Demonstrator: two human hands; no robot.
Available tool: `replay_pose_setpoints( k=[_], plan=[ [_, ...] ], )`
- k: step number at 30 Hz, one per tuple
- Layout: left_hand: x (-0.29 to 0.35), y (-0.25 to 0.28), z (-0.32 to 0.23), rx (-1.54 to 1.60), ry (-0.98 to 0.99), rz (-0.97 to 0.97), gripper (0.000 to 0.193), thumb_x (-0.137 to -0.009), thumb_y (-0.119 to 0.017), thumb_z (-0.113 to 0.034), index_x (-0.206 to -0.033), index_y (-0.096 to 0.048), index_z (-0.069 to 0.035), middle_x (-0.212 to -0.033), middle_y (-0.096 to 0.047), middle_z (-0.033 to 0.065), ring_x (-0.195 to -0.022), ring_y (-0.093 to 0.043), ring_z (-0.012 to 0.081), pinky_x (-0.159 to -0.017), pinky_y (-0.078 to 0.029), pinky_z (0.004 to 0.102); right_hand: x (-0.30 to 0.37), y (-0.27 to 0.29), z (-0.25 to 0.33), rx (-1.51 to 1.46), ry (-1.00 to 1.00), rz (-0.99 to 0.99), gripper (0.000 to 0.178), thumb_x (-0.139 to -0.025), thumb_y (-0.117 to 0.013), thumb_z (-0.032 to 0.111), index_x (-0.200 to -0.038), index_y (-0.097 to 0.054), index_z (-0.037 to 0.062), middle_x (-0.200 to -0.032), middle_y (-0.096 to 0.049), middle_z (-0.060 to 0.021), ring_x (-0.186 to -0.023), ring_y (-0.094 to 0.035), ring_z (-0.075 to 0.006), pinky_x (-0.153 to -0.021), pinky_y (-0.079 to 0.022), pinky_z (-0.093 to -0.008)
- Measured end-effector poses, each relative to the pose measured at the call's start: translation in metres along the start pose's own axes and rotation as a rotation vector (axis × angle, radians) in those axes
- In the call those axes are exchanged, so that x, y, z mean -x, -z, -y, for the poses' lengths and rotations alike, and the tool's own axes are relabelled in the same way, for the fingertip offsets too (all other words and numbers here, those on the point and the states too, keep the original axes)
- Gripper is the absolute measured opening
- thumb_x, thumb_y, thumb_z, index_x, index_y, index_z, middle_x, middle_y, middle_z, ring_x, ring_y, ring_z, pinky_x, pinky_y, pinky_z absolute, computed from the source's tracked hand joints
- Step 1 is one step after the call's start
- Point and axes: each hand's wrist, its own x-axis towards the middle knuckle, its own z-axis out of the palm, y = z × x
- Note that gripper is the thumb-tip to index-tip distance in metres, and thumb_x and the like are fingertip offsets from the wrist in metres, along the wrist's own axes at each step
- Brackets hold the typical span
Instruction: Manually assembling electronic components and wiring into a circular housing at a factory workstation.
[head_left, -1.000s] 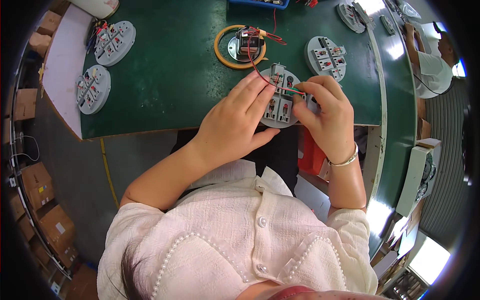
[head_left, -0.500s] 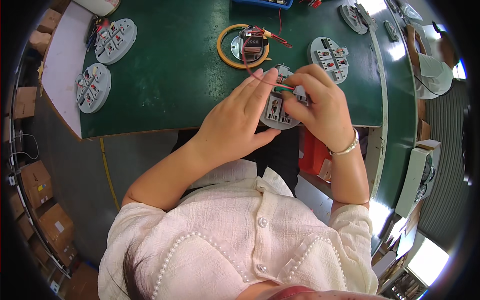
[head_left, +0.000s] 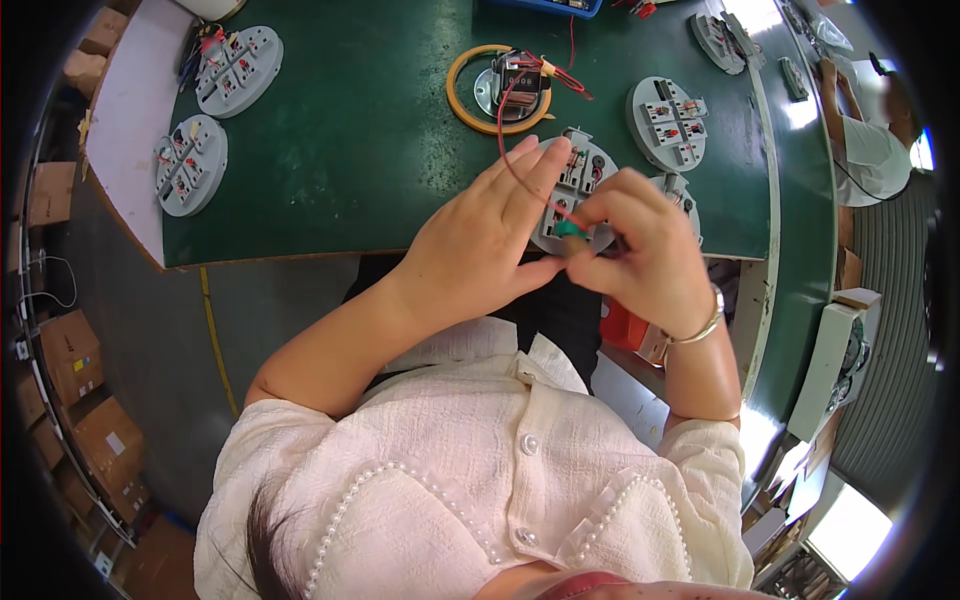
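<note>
In front of me, at the table's near edge, lies a round grey plastic base (head_left: 603, 165) with small terminals and parts in compartments. My left hand (head_left: 485, 222) rests along its left side, fingers stretched out and thumb towards the near edge. Over the base's near right part, my right hand (head_left: 640, 250) is closed in a pinch, slightly blurred. A red wire (head_left: 515, 172) runs to its fingertips, where a small green part (head_left: 570, 229) shows. The wire's end is hidden. Beyond stands a counter-like device (head_left: 522, 82) with red leads, inside a yellow ring (head_left: 455, 103).
Similar round bases lie at right (head_left: 668, 125), under my right wrist (head_left: 690, 210), far right (head_left: 718, 45) and left (head_left: 190, 165). A blue bin (head_left: 545, 8) stands at the back, a red bin (head_left: 622, 328) below the table edge. Another person (head_left: 865, 150) sits at right.
My right hand has moved nearer to me over the base. The grey block between its fingers no longer shows; a green part shows there. My left hand has hardly moved.
</note>
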Motion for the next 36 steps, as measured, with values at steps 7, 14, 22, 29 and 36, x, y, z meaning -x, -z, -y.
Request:
replay_pose_setpoints(
  k=[7,14,22,29,36],
  plan=[
    [0.001,-0.003,0.003,-0.015,-0.025,-0.017,0.085,-0.073,-0.079,-0.022,-0.145,-0.037,-0.003,-0.137,-0.048,0.0192,-0.133,-0.045,0.0379,-0.106,-0.044,0.0415,0.005,-0.016,0.007,0.181,0.071,-0.051,0.022,-0.068,-0.076,0.011,-0.086,-0.065,0.0055,-0.084,-0.057,-0.0074,-0.063,-0.060,-0.0269,-0.056,-0.049,-0.0356],
    [-0.001,-0.002,-0.001,0.003,0.011,-0.016,0.064,-0.069,-0.082,-0.018,-0.128,-0.060,-0.008,-0.133,-0.051,0.0146,-0.128,-0.051,0.0360,-0.100,-0.048,0.0424,0.017,0.002,-0.001,0.165,0.012,-0.033,0.022,-0.069,-0.075,0.010,-0.087,-0.064,0.0049,-0.086,-0.058,-0.0072,-0.062,-0.061,-0.0274,-0.056,-0.050,-0.0359],
    [-0.002,-0.002,-0.002,-0.025,-0.011,-0.016,0.063,-0.069,-0.082,-0.017,-0.127,-0.060,-0.009,-0.134,-0.049,0.0145,-0.129,-0.049,0.0367,-0.100,-0.048,0.0428,0.017,-0.002,-0.004,0.140,0.018,-0.039,0.020,-0.068,-0.073,0.004,-0.086,-0.065,0.0015,-0.086,-0.059,-0.0074,-0.061,-0.056,-0.0216,-0.056,-0.048,-0.0301],
    [-0.003,0.001,-0.005,-0.066,-0.016,0.030,0.060,-0.074,-0.079,-0.022,-0.128,-0.058,-0.006,-0.134,-0.048,0.0172,-0.134,-0.044,0.0353,-0.103,-0.047,0.0401,0.012,0.017,-0.029,0.090,-0.103,-0.159,0.019,-0.072,-0.071,0.004,-0.090,-0.066,0.0011,-0.089,-0.060,-0.0066,-0.059,-0.053,-0.0175,-0.056,-0.046,-0.0276],
    [-0.003,0.001,-0.005,-0.069,-0.012,0.022,0.060,-0.072,-0.080,-0.021,-0.126,-0.059,-0.007,-0.134,-0.048,0.0166,-0.132,-0.046,0.0356,-0.102,-0.047,0.0409,0.009,0.016,-0.033,0.227,0.041,-0.151,0.020,-0.073,-0.071,0.005,-0.092,-0.066,0.0009,-0.089,-0.060,-0.0044,-0.058,-0.050,-0.0128,-0.053,-0.041,-0.0260]
  ],
)
